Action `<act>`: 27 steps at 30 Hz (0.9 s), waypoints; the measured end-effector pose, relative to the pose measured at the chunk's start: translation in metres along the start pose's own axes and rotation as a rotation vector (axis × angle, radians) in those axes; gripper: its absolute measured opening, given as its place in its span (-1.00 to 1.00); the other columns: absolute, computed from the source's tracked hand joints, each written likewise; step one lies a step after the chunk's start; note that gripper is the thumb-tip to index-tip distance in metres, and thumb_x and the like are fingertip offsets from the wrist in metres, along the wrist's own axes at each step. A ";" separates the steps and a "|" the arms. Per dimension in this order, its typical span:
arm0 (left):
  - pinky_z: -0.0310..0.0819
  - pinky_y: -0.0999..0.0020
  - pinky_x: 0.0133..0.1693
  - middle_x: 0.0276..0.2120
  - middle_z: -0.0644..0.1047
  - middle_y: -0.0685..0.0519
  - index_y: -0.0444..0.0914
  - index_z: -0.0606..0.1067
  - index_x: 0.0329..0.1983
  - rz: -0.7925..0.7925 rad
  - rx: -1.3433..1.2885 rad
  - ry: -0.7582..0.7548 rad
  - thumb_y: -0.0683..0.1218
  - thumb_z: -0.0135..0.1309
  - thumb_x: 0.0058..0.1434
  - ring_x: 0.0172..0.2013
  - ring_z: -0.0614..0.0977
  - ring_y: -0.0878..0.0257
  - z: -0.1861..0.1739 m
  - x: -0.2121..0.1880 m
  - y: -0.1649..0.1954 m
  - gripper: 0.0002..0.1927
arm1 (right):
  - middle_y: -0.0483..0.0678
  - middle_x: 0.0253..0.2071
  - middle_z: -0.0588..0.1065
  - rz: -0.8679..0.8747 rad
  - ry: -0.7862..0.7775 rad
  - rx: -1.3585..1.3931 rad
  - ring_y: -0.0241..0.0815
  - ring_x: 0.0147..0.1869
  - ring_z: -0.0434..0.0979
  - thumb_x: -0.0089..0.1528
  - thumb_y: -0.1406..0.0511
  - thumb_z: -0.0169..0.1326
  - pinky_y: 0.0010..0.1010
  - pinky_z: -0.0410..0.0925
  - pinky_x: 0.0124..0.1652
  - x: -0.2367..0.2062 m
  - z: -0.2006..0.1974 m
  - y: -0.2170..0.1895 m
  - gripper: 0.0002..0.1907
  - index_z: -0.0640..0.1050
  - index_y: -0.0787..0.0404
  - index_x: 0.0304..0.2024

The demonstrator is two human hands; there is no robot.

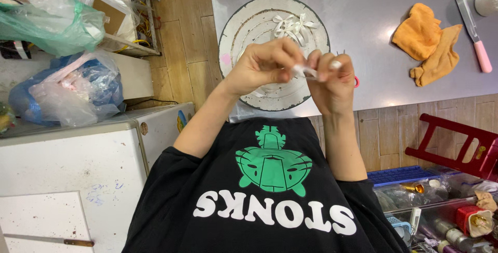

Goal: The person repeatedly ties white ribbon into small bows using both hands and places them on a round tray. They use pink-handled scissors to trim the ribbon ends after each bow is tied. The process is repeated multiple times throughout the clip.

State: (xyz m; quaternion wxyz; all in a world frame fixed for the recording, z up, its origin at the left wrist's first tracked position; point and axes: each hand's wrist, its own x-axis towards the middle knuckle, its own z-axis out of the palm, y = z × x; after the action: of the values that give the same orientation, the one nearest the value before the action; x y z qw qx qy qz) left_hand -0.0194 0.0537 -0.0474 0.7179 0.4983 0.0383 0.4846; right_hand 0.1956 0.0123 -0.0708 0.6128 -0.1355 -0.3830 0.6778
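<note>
A: What do the two hands do at this moment?

B: Both are raised together above the round white turntable [236, 30], at its near edge. The left hand [264, 66] is closed, with the fingers curled, and it pinches one end of a small white ribbon piece [306, 71]. The right hand [332, 79] is also closed on the other end of the same piece, between thumb and fingers. The two hands almost touch each other.

A: So the ribbon piece is in the air?

B: Yes, it is held between the two hands, over the turntable and not lying on it. How it is folded I cannot tell, it is too small.

A: Is something on the turntable itself?

B: Some white ribbon bows [293, 26] lie on its far part, behind the hands.

A: And around the turntable?

B: It stands on a grey bench [373, 19]. To the right of the turntable lies an orange cloth [428, 43], well apart from it. Further right from the turntable is a knife with a pink handle [473, 24]. Something small and pink-red [357, 81] shows just behind the right hand, at the right edge of the turntable; I cannot say what it is.
</note>
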 end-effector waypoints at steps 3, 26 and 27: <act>0.49 0.43 -0.08 0.16 0.54 0.08 -0.15 0.59 0.09 0.010 0.080 0.081 -0.18 0.22 0.39 -0.11 0.55 0.36 0.002 0.000 -0.010 -0.77 | -0.11 -0.16 0.51 0.017 0.098 -0.142 -0.30 -0.05 0.45 0.42 0.36 0.14 -0.34 0.29 0.19 -0.005 -0.001 0.006 -0.84 0.57 0.08 0.05; 0.48 0.38 -0.10 -0.27 0.67 0.14 -0.16 0.61 -0.04 -0.040 0.904 -0.087 -0.12 0.26 0.31 -0.31 0.62 0.36 0.026 0.015 0.044 -0.82 | -0.09 -0.27 0.55 0.309 0.359 -0.194 -0.34 -0.17 0.50 0.38 0.36 0.14 -0.48 0.32 -0.04 -0.012 0.012 0.000 -0.90 0.55 0.30 -0.18; 0.47 0.36 -0.12 -0.29 0.68 0.15 -0.16 0.61 -0.06 -0.035 0.943 -0.086 -0.12 0.27 0.30 -0.33 0.62 0.37 0.027 0.015 0.044 -0.83 | -0.09 -0.26 0.54 0.285 0.351 -0.258 -0.34 -0.16 0.49 0.40 0.37 0.13 -0.49 0.31 -0.05 -0.014 0.013 0.001 -0.90 0.55 0.33 -0.18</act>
State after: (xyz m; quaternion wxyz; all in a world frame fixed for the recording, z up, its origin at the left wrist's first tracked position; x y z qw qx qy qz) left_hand -0.0257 0.0480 0.0053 0.4224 0.7887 0.2329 0.3811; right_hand 0.1893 -0.0052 -0.0670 0.5459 -0.3806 -0.3313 0.6689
